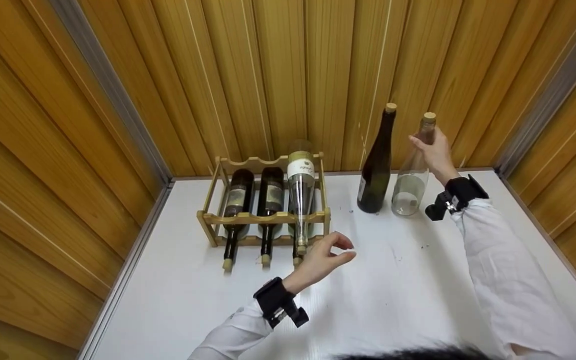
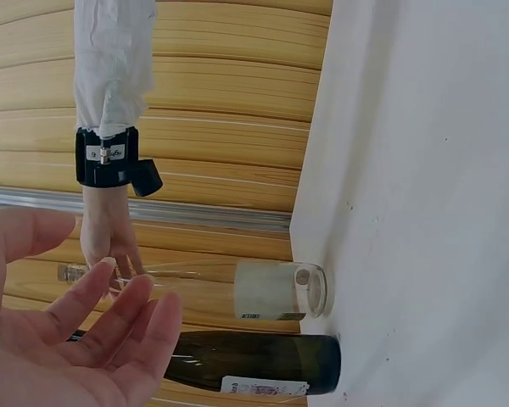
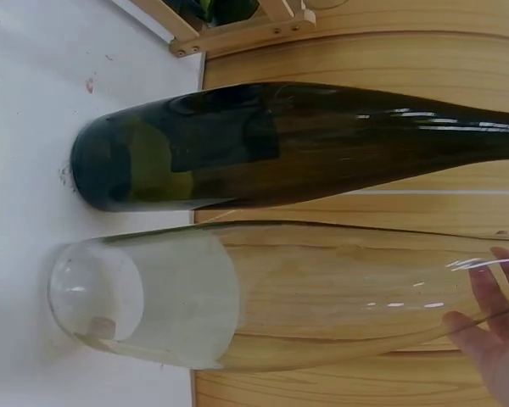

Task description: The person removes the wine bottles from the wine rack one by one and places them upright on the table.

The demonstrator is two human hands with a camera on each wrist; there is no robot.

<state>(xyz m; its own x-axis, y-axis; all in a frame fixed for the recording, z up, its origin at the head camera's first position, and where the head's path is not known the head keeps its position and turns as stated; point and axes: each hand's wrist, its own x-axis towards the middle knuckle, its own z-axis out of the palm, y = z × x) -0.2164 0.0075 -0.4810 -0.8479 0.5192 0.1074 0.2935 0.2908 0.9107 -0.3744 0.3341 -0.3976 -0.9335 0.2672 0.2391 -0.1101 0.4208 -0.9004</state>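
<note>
My right hand (image 1: 438, 155) grips the neck of a clear glass bottle (image 1: 410, 190), which stands upright on the white table with a cork in its mouth. Just left of it is a dark corked bottle (image 1: 378, 172), also upright. My left hand (image 1: 320, 257) is held in front of the wooden wine rack (image 1: 258, 218), fingers loosely bent and nothing between them. On the rack's upper level lies another clear bottle (image 1: 300, 187), its corked neck towards me. Dark bottles (image 1: 238, 197) lie lower down, their necks out at the front; one is mostly hidden beneath the clear bottle.
Wood-panelled walls (image 1: 278, 75) close off the back and both sides of the white table (image 1: 368, 295). The rack stands close to the back wall, left of the two upright bottles. Small specks lie on the tabletop.
</note>
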